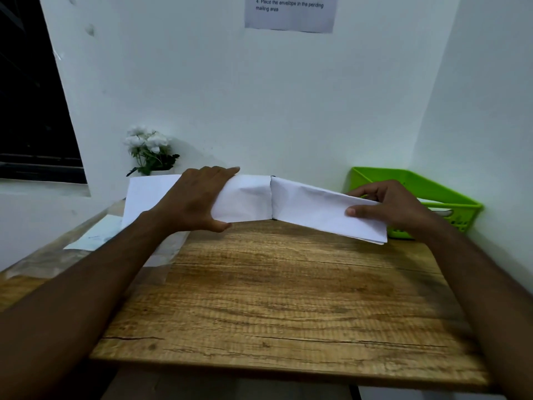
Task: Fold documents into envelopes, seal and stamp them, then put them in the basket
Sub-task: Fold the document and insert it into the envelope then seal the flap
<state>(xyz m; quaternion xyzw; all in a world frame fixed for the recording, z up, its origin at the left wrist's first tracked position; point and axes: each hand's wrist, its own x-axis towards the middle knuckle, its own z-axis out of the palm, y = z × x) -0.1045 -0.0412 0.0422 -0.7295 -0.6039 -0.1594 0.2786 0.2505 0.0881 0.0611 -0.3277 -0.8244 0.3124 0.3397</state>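
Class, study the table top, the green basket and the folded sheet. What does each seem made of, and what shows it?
Table top: wood or wood-look laminate, matt; brown grain and dark cracks show. Basket: probably moulded plastic, slightly glossy; even bright green, cut-outs in its wall. Folded sheet: thin white paper, matt; sharp crease, soft wrinkles.

1. Document (311, 206): white paper folded into a long strip with a crease across its middle, the right half sloping down to the right. It is held above the far part of the desk (288, 298). The left hand (199, 197) grips its left half and the right hand (395, 206) pinches its right end.
2. Basket (450, 194): bright green plastic, open-topped, on the desk's far right corner, just behind the document's right end.
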